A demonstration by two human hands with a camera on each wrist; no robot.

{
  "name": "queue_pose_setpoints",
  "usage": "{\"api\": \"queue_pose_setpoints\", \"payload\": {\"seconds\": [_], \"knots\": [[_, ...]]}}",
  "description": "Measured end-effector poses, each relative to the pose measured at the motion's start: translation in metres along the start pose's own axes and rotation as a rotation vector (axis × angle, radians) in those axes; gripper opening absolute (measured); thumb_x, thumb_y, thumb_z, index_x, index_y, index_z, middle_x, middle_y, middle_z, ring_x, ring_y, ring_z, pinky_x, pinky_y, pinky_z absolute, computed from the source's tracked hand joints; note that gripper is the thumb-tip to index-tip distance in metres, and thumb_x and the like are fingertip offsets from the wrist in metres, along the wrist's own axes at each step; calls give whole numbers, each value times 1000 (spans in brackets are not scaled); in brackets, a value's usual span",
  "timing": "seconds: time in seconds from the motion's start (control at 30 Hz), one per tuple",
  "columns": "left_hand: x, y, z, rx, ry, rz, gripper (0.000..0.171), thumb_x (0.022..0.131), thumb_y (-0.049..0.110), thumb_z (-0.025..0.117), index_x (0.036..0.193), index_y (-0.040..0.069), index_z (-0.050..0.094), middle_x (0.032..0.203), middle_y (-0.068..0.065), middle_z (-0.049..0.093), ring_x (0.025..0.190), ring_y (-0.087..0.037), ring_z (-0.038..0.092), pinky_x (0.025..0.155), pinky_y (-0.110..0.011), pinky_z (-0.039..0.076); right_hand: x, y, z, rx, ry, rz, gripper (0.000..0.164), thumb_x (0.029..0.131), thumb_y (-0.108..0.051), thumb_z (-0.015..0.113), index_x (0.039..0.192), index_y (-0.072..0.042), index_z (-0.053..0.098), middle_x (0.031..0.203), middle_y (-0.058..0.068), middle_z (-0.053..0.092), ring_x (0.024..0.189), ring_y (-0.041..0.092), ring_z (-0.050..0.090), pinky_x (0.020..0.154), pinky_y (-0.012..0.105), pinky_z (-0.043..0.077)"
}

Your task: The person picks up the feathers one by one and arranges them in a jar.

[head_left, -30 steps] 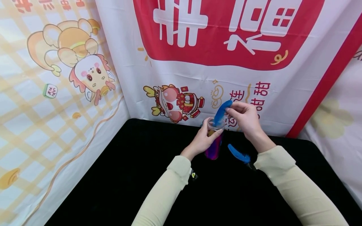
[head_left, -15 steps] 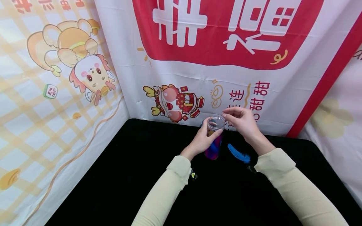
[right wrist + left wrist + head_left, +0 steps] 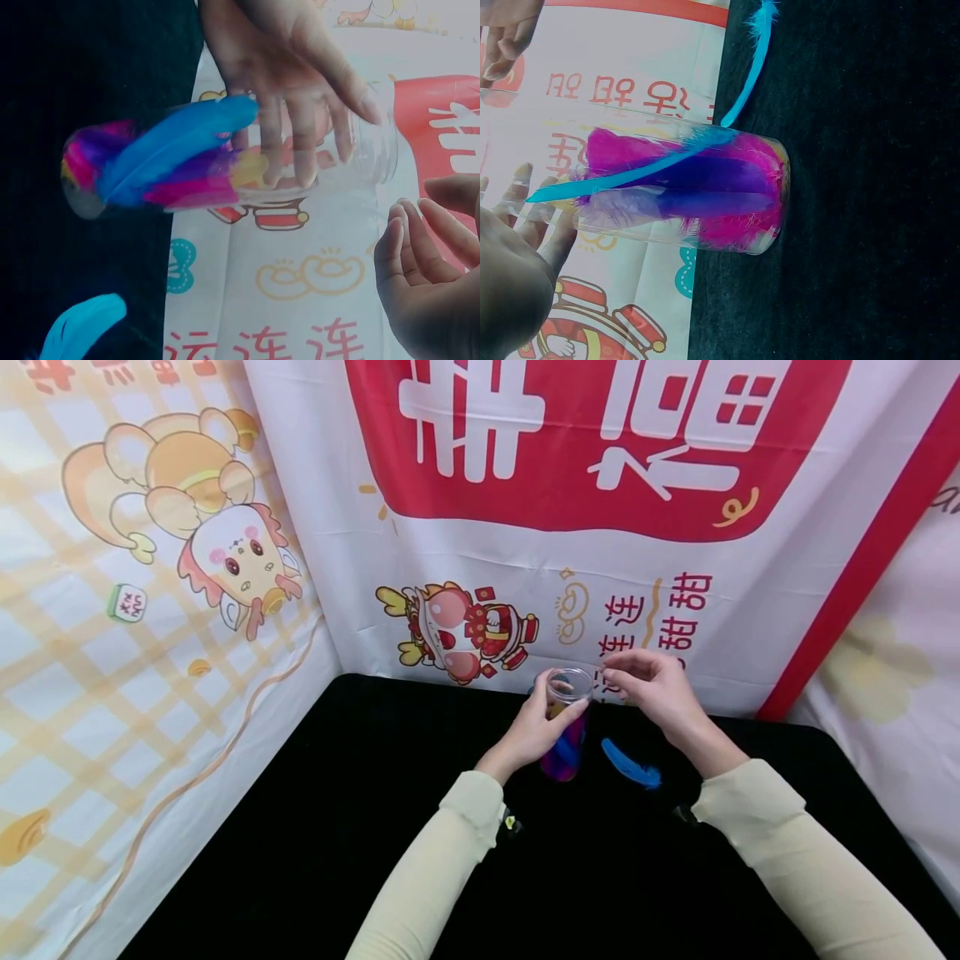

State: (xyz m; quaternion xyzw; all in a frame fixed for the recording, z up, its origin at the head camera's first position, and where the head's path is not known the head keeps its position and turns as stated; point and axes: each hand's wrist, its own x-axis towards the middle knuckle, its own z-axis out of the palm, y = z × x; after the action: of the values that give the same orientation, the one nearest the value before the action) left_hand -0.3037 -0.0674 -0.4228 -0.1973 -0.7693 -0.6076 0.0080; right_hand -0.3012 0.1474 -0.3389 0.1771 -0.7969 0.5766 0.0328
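Observation:
My left hand [image 3: 534, 727] grips a clear jar [image 3: 562, 756] near its open mouth, thumb on one side and fingers round the other. Inside it, in the right wrist view, a blue feather [image 3: 176, 150] leans over pink feathers [image 3: 191, 189], with some purple and a bit of yellow. The right hand [image 3: 660, 697] hovers just right of the rim with bent fingers and nothing between them. On the black cloth, right of the jar, lies another blue feather [image 3: 632, 766]; the left wrist view shows this loose feather [image 3: 759, 56] too.
A black cloth [image 3: 360, 827] covers the table. Behind it hangs a white and red printed sheet [image 3: 465, 552], close to the jar. At the left stands a checked printed sheet [image 3: 150, 677]. A small dark object [image 3: 684, 814] lies by the right sleeve.
The blue feather pinched in my right hand went down into the jar and was let go. That hand then moved slightly right, off the rim. My left hand keeps its grip.

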Motion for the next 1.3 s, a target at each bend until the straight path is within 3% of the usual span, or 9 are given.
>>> {"api": "queue_pose_setpoints", "payload": {"seconds": [0.07, 0.33, 0.5, 0.87, 1.13, 1.3], "knots": [[0, 0, 0, 11, 2, -1, 69, 103, 45, 60, 156, 22, 25, 140, 1, 53, 132, -19, 51, 115, -52, 36, -1, 3, -1, -18, 4, 8, 33, 99, -22, 70, 120, 3, 68, 102, 0, 73, 82, 10, 64, 67, 24, 56], [0, 1, 0, 39, 8, -6, 71, 102, 46, 61, 156, 19, 25, 139, 3, 53, 133, -18, 51, 113, -43, 40, -4, 22, -9, -152, -34, 18, 32, 100, -19, 69, 123, 4, 66, 117, 21, 70, 83, 8, 64, 67, 26, 56], [1, 0, -1, 19, 4, -5, 67, 102, 46, 61, 155, 23, 26, 138, 4, 53, 131, -20, 53, 113, -47, 40, -6, 35, -13, -212, -64, 32, 33, 100, -18, 68, 127, 2, 65, 121, 23, 68, 87, 9, 64, 69, 25, 56], [-1, 4, -2, -6, -2, -7, 68, 102, 44, 62, 155, 23, 26, 139, 2, 52, 133, -22, 51, 116, -53, 36, -8, 55, -15, -341, -71, 18, 31, 97, -16, 72, 122, 2, 67, 119, 22, 69, 99, 29, 67, 77, 23, 53], [-2, 5, -2, -18, -5, -14, 67, 102, 44, 61, 155, 23, 26, 139, 1, 52, 135, -24, 51, 116, -53, 36, -8, 75, -14, -417, -147, 57, 36, 95, -15, 74, 123, 6, 65, 118, 25, 70, 99, 33, 70, 78, 32, 55], [-3, 5, -1, -10, 2, -19, 69, 102, 44, 62, 156, 22, 26, 139, 2, 52, 136, -24, 50, 116, -53, 36, -9, 93, -13, -448, -185, 32, 36, 92, -13, 76, 120, 7, 66, 114, 25, 70, 95, 32, 71, 79, 35, 56]]}}
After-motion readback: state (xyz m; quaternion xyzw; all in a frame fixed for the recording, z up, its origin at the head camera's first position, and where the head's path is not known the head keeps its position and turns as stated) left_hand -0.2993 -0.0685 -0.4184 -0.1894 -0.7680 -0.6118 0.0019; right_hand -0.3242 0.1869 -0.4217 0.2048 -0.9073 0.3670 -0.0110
